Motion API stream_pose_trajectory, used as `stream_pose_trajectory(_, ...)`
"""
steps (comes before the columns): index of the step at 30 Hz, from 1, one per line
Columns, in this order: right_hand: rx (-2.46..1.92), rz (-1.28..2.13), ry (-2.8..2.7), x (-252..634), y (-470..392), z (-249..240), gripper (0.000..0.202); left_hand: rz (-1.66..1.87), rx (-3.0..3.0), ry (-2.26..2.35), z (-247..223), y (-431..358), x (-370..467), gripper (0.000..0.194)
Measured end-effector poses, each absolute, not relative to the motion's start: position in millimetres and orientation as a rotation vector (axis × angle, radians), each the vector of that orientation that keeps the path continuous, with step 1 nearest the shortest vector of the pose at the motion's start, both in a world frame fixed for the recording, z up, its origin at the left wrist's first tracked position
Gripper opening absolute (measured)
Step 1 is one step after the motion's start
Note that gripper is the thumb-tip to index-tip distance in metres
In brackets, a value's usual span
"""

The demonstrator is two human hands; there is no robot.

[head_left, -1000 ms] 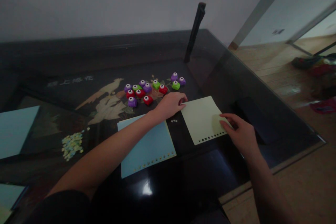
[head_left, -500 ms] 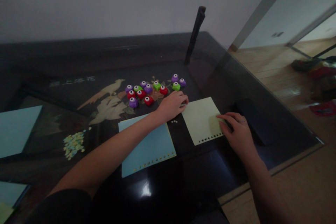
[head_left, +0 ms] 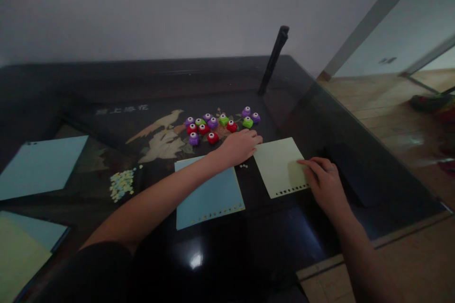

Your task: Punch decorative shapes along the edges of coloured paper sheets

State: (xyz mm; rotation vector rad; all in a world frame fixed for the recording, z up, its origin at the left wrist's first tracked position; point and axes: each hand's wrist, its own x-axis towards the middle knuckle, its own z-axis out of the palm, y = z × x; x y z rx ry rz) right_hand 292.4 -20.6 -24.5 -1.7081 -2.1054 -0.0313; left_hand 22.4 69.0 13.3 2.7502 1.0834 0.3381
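Note:
A pale yellow sheet of paper (head_left: 279, 163) lies on the dark table, a row of small punched holes along its near edge. My left hand (head_left: 241, 146) reaches across to its far left corner, fingers curled and closed on it. My right hand (head_left: 325, 180) pinches the right edge, the index finger resting over the paper. Just beyond my left hand are several small craft punches in purple, green and red, among them a red punch (head_left: 232, 126) and a green punch (head_left: 248, 122). Under my left forearm lies a blue sheet (head_left: 213, 199), also punched along its near edge.
A heap of tiny paper cut-outs (head_left: 122, 184) lies left of my forearm, and a few pale cut-outs (head_left: 243, 166) sit between the sheets. More blue paper (head_left: 44, 165) and yellow paper (head_left: 21, 258) lie far left. A black post (head_left: 273, 61) stands at the back.
The camera view has shifted, so more of the table's left side and a wall socket show. Both hands stay at the yellow sheet with little visible movement.

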Motion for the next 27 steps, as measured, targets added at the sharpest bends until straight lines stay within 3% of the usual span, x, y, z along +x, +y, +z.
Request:
stream_pose_trajectory(7, -1.542, 0.184, -2.156, 260, -21, 4, 0.025, 0.14, 2.621, 1.357, 48, 20, -60, 0.022)
stream_pose_trajectory(13, -1.13, 0.363, -2.548, 196, 0, 13, 0.028, 0.195, 2.373, 1.784, 29, -19, -121, 0.029)
stream_pose_trajectory(17, -1.041, 0.263, -2.709, 153, 20, 15, 0.034, 0.242, 2.354, 1.832, 13, -31, -131, 0.044)
stream_pose_trajectory(21, -1.086, 0.179, -2.803, 127, 33, 10, 0.054, 0.197, 2.384, 1.816, 7, -33, -133, 0.058)
stream_pose_trajectory(27, -1.119, 0.138, -2.804, 122, 36, 1, 0.055, 0.239, 2.398, 1.775, 2, -31, -135, 0.051)
